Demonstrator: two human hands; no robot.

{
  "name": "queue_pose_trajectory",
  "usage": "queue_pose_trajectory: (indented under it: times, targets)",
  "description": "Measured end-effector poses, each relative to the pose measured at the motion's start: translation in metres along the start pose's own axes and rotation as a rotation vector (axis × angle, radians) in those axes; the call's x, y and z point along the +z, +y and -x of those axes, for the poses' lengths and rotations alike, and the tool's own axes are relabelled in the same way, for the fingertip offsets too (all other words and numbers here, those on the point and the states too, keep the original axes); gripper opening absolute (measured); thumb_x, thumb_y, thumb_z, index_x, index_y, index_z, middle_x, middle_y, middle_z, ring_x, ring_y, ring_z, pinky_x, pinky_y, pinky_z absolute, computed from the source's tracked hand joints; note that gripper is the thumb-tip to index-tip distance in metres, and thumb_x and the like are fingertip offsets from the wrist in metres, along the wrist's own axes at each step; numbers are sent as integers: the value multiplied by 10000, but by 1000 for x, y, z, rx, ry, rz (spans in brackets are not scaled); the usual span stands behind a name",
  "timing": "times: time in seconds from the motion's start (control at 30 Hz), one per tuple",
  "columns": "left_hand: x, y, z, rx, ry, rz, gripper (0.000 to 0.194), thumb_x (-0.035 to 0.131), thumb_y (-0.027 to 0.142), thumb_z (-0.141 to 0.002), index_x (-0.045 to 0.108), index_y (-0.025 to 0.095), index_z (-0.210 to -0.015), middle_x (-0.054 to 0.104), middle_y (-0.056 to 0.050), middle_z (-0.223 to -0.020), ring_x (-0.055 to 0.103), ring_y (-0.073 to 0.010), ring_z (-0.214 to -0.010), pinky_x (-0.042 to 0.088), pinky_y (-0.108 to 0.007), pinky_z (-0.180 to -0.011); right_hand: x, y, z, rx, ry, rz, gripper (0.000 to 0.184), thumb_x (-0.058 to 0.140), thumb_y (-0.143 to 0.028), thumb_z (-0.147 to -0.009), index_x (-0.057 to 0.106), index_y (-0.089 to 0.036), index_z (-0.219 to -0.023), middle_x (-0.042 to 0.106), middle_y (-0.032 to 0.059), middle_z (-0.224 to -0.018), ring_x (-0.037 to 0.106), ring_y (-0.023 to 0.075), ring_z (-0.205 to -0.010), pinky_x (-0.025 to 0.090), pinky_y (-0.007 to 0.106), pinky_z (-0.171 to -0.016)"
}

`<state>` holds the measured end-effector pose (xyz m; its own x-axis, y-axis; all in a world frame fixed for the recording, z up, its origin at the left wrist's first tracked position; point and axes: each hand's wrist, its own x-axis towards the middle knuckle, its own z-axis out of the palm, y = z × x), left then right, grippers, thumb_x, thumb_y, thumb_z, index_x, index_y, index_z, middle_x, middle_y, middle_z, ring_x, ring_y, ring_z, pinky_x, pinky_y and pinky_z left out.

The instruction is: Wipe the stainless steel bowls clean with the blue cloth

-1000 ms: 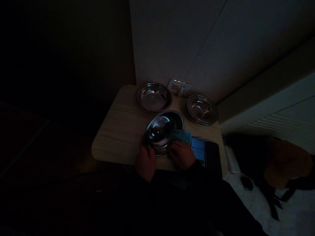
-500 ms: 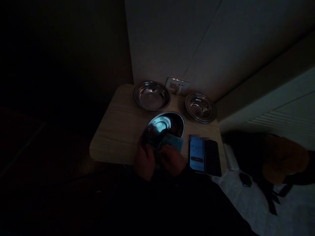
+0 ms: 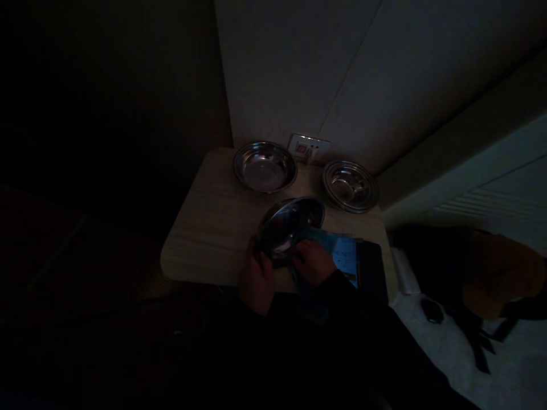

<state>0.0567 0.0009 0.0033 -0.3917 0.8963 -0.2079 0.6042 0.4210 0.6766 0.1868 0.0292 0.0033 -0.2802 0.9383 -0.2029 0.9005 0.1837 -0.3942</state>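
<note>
A shiny metal bowl [image 3: 277, 225] is tilted up near the front of the small table. My left hand [image 3: 257, 280] grips its near left rim, thumb on the inner side. My right hand [image 3: 314, 262] is closed on a blue-green cloth [image 3: 318, 234] at the bowl's right side. Part of the cloth spreads out beyond my fingers toward the phone, and some hangs below the hand. The dim light hides the fingertips and the bowl's underside.
Behind are a wide metal bowl [image 3: 265, 171] and a stack of metal bowls [image 3: 351, 188] on the wooden table [image 3: 200, 228]. A lit phone [image 3: 347, 259] lies at right, partly covered by my right arm. A wall socket [image 3: 308, 148] sits behind.
My right hand and the cloth have moved right, now overlapping the phone. The bowl has shifted slightly right and turned, and the bright reflection inside it has faded.
</note>
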Motion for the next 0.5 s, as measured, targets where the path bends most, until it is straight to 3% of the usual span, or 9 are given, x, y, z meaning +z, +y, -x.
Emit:
queue_pose_trajectory:
  times: [0.17, 0.37, 0.5]
  targets:
    - [2, -4, 1, -7, 37, -30, 469, 337, 355, -860, 448, 79, -1222, 653, -115, -732, 622, -225, -632, 433, -314, -555, 4, -2, 2, -44, -28, -134, 101, 545, -86, -749, 605, -157, -789, 591, 44, -849, 544, 151, -835, 407, 248, -754]
    - [3, -4, -1, 44, 52, -4, 456, 361, 328, -853, 441, 101, -1240, 652, -90, -718, 610, -196, -590, 413, -282, -520, 2, 5, 3, -7, 27, 18, 100, 513, -106, -778, 602, -149, -789, 581, 68, -862, 520, 182, -868, 387, 289, -791]
    - [4, -5, -1, 28, 58, -43, 470, 356, 342, -853, 443, 89, -1239, 638, -87, -671, 601, -203, -569, 404, -285, -506, 3, 0, 5, -55, 2, -86, 110, 521, -87, -765, 598, -160, -796, 582, 47, -853, 525, 160, -843, 399, 258, -756]
